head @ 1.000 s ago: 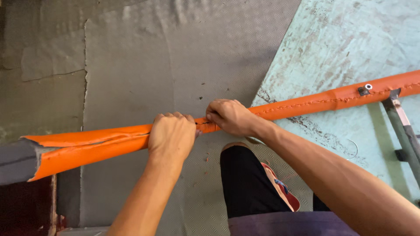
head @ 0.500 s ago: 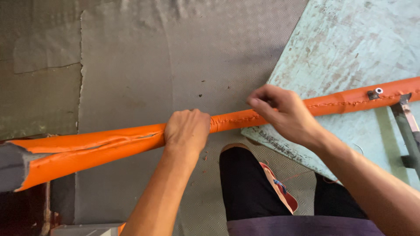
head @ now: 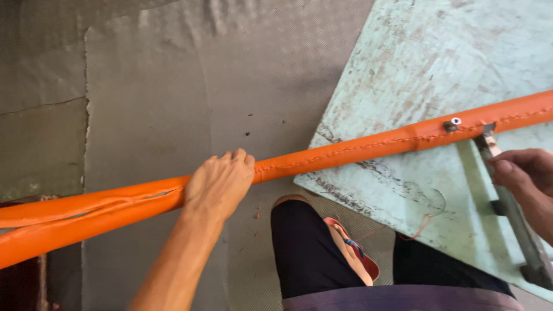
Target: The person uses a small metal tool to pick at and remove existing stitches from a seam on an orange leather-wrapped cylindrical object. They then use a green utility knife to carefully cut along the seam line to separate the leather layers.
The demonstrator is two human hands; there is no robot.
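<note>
Your left hand [head: 219, 184] is clamped around the orange tube [head: 345, 151], fingers curled over its top at about mid-length. The tube runs from the near left, where it hangs off the desk over the floor [head: 150, 92], up to the far right, where it lies across the pale green desk [head: 426, 63].

Your right hand [head: 527, 178] is at the right edge of the view, apart from the tube. Its fingers rest on a grey metal bar [head: 510, 201] that lies on the desk and meets the tube just beside a small metal fitting [head: 452, 124]. Whether this hand grips the bar or only touches it cannot be told; part of the hand is out of view.

Progress, as a judgement:
- From your left hand to the right, the sleeve looks closed; a stitched seam [head: 368, 144] runs along it.
- To the left of that hand, the sleeve gapes open in a long slit [head: 115, 201]. This length appears to be unfinished.

Your leg and an orange-trimmed shoe [head: 351, 250] stand below the tube, near the desk edge.
</note>
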